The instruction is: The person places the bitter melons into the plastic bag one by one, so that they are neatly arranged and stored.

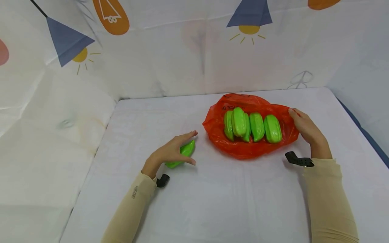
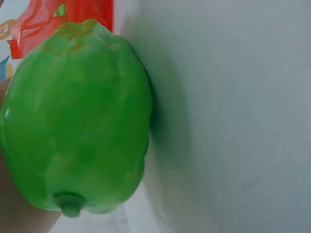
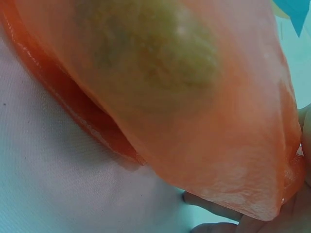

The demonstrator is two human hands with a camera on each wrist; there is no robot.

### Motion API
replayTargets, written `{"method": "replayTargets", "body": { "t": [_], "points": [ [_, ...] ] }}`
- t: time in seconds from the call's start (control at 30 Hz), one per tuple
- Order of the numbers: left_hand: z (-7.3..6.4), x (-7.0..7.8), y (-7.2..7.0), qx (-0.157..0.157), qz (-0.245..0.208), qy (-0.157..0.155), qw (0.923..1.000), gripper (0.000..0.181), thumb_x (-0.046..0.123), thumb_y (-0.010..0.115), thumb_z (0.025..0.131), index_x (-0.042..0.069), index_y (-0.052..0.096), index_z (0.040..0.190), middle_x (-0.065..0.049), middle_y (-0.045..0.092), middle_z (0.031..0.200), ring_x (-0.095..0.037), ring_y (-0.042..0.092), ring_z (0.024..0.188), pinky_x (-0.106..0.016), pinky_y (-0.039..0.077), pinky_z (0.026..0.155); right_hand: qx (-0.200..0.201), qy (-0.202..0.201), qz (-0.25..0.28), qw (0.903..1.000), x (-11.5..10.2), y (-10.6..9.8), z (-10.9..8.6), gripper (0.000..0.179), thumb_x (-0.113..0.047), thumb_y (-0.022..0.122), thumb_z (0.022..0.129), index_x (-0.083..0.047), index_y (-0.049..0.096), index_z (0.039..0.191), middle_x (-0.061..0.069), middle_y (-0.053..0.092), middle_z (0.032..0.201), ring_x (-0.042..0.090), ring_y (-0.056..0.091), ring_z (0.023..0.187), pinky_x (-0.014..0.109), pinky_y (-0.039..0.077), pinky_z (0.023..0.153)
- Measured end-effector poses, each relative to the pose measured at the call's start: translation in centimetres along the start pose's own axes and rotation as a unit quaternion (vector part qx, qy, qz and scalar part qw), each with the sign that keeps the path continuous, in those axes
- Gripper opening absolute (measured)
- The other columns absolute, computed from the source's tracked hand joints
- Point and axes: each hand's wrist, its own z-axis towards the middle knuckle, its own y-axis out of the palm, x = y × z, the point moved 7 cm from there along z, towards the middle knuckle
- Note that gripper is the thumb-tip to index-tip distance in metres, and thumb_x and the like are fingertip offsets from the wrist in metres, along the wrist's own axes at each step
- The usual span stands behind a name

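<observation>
Near the middle of the table, a single green star fruit (image 1: 188, 148) lies behind my left hand (image 1: 168, 151), whose thumb and fingers are spread apart around it. The left wrist view shows that star fruit (image 2: 80, 116) large, its stem end toward the camera, beside the white surface. My right hand (image 1: 307, 130) pinches the right edge of a red plastic bag (image 1: 243, 152). Several more green star fruits (image 1: 256, 126) sit side by side on the bag. In the right wrist view one shows dimly through the bag's film (image 3: 228, 160).
A white cloth covers the table (image 1: 212, 202). Behind it hangs a white curtain (image 1: 170, 60) printed with lamps and orange shapes. Each wrist carries a black camera mount, the right one (image 1: 299, 160) just below the bag.
</observation>
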Motion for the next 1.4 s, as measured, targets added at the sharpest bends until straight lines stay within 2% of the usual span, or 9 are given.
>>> {"method": "replayTargets", "body": {
  "t": [0.13,0.4,0.63,0.77,0.87,1.03,1.17,1.27,1.4],
  "points": [
    [-0.2,-0.1,0.2,-0.010,-0.012,-0.004,0.9999,0.109,0.049,0.084,0.072,0.014,0.025,0.157,0.006,0.031,0.160,-0.018,0.024,0.149,-0.045,0.023,0.121,0.000,0.005,-0.004,1.0000,0.1,-0.1,0.0,0.079,-0.057,0.015,0.102,-0.002,-0.002,0.156,0.031,0.008,0.159,0.051,0.008,0.145,0.071,0.012,0.112],
    [-0.6,-0.4,1.0,-0.041,-0.019,-0.031,0.9985,0.104,0.045,0.084,0.074,0.018,0.025,0.157,0.008,0.027,0.161,-0.017,0.027,0.147,-0.044,0.025,0.121,0.003,-0.001,0.000,1.0000,0.1,0.0,0.0,0.079,-0.057,0.016,0.102,-0.001,0.001,0.156,0.032,0.013,0.157,0.050,0.013,0.143,0.070,0.014,0.112],
    [-0.6,-0.5,1.1,-0.051,0.008,-0.018,0.9985,0.091,0.037,0.076,0.085,0.016,0.024,0.157,0.005,0.028,0.161,-0.018,0.029,0.146,-0.044,0.027,0.120,0.001,-0.001,0.004,1.0000,0.2,0.0,0.1,0.079,-0.057,0.016,0.102,-0.001,0.002,0.156,0.032,0.016,0.156,0.048,0.015,0.141,0.070,0.016,0.112],
    [-0.6,-0.7,0.6,-0.034,0.027,-0.015,0.9990,0.079,0.031,0.067,0.092,0.013,0.026,0.156,0.000,0.032,0.160,-0.021,0.036,0.141,-0.045,0.030,0.118,0.000,0.004,0.001,1.0000,0.3,0.0,0.1,0.079,-0.057,0.016,0.102,-0.002,0.000,0.156,0.032,0.013,0.158,0.049,0.012,0.143,0.070,0.015,0.112],
    [-0.6,-1.0,-0.1,-0.007,0.030,-0.018,0.9994,0.076,0.030,0.065,0.094,0.011,0.025,0.156,-0.004,0.033,0.159,-0.024,0.039,0.139,-0.046,0.031,0.118,0.000,0.007,-0.001,1.0000,0.3,0.0,0.0,0.079,-0.058,0.015,0.102,-0.002,0.000,0.156,0.032,0.013,0.158,0.049,0.012,0.143,0.070,0.015,0.112],
    [-0.8,-1.3,-1.0,0.034,0.033,-0.006,0.9988,0.075,0.027,0.062,0.097,0.008,0.021,0.157,-0.008,0.026,0.161,-0.028,0.028,0.147,-0.049,0.025,0.119,0.001,0.003,-0.002,1.0000,0.3,0.0,0.0,0.079,-0.057,0.015,0.102,-0.002,0.000,0.156,0.032,0.013,0.157,0.049,0.013,0.143,0.069,0.015,0.113],
    [-0.8,-1.3,-1.3,0.038,0.036,0.009,0.9986,0.071,0.027,0.061,0.098,0.007,0.025,0.156,-0.007,0.021,0.163,-0.027,0.020,0.151,-0.050,0.022,0.120,0.001,0.002,-0.003,1.0000,0.3,0.0,-0.1,0.079,-0.057,0.015,0.102,-0.002,-0.002,0.156,0.032,0.010,0.158,0.050,0.011,0.144,0.069,0.014,0.113],
    [-0.9,-1.4,-1.2,0.029,0.040,-0.002,0.9988,0.082,0.034,0.069,0.092,0.008,0.024,0.156,-0.005,0.018,0.164,-0.026,0.017,0.151,-0.051,0.022,0.120,0.001,0.001,-0.004,1.0000,0.2,0.0,-0.1,0.079,-0.057,0.016,0.102,-0.002,-0.002,0.156,0.032,0.010,0.158,0.050,0.011,0.144,0.069,0.015,0.113],
    [-1.2,-1.7,-0.8,0.001,0.052,-0.040,0.9979,0.116,0.048,0.083,0.075,0.012,0.011,0.159,-0.002,0.006,0.166,-0.026,0.009,0.153,-0.061,0.017,0.118,0.000,-0.001,-0.002,1.0000,0.1,0.1,-0.1,0.079,-0.057,0.016,0.102,-0.001,-0.001,0.156,0.032,0.011,0.158,0.050,0.012,0.143,0.069,0.015,0.113]
  ]
}}
